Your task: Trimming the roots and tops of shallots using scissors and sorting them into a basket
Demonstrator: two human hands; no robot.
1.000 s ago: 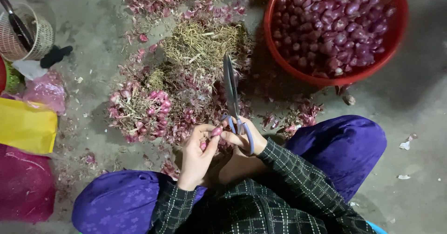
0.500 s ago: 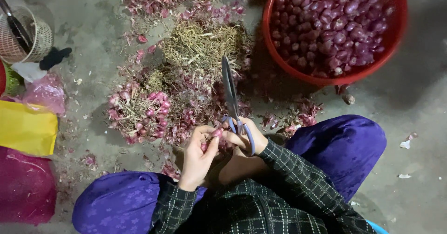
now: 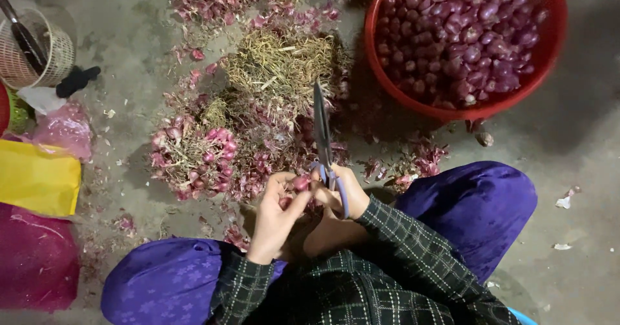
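Left hand [image 3: 274, 212]: grip pinched on a small purple shallot [image 3: 301, 183], thumb and fingertips clamped around it, held just above the lap.
Right hand [image 3: 339, 192]: grip wrapped round the blue handles of the scissors [image 3: 323, 137]; blades together, pointing away from the person.
Shallot: between the two hands, touching the left fingers, just beside the scissor handles.
Floor [image 3: 129, 60]: grey concrete, strewn with pink skins.
Untrimmed heap [image 3: 194, 154]: shallots with dry roots, on the floor just beyond the left hand.
Straw-like cuttings [image 3: 281, 66]: piled further out, behind the heap.
Red basin [image 3: 452, 108]: far right of the floor, full of trimmed shallots [image 3: 465, 34].
Left edge: woven basket [image 3: 48, 47], yellow bag [image 3: 35, 176].
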